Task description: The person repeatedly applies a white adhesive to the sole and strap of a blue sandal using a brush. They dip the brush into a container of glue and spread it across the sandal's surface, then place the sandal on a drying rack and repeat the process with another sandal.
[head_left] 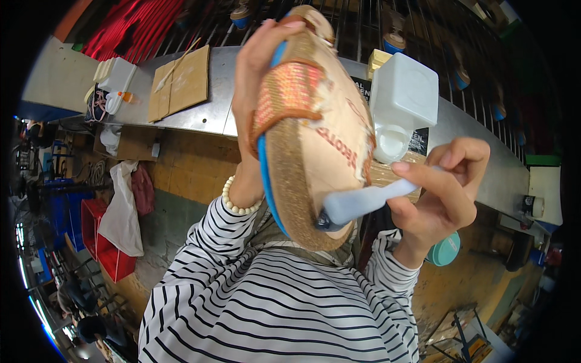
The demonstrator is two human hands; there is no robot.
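Note:
My left hand (245, 78) wraps around the far left side of a sandal on a blue last (321, 139), held up with its underside facing me. The underside is pale tan with a brown edge band, and a woven orange and pink strap wraps over one side. In my right hand (445, 187) is a brush with a pale whitish handle (369, 202), pinched between thumb and fingers. The brush's dark tip meets the sandal's near end.
A white plastic pot (411, 91) with a cup-like spout stands right of the sandal on a metal bench edge (224, 91). Cardboard (187, 81) with a thin stick lies to the left. Beyond runs a rack of rollers (417, 30) carrying other shoes. A red crate (115, 260) sits lower left.

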